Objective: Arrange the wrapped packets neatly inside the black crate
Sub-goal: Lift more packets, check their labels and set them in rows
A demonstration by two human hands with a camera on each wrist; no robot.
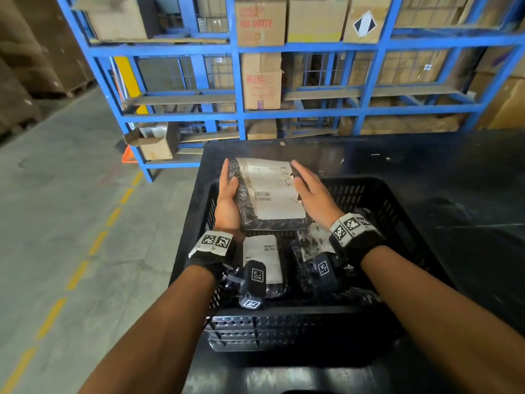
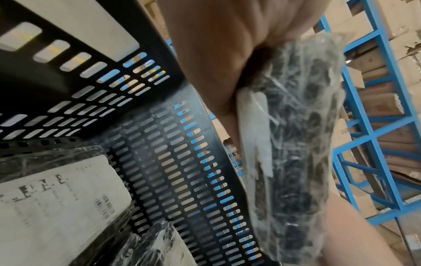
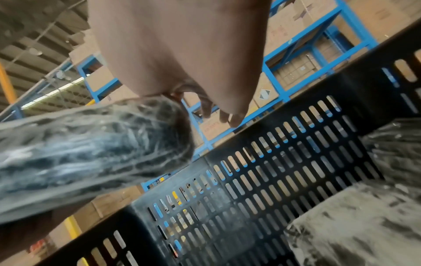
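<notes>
A wrapped packet (image 1: 272, 191) in dark bubble wrap with a white label is held between both hands above the far end of the black crate (image 1: 383, 200). My left hand (image 1: 227, 194) grips its left edge, thumb on top. My right hand (image 1: 312, 191) presses flat against the right edge, fingers straight. The left wrist view shows the packet (image 2: 296, 144) edge-on against my palm, above the slotted crate wall (image 2: 170, 162). In the right wrist view the packet (image 3: 91, 153) meets the heel of my palm. Two more labelled packets (image 1: 262, 257) (image 1: 312, 243) lie on the crate floor below my wrists.
The crate sits on a black table (image 1: 426, 166). Behind the table stands a blue steel rack (image 1: 241, 81) loaded with cardboard boxes. To the left lies concrete floor (image 1: 71, 194) with a dashed yellow line.
</notes>
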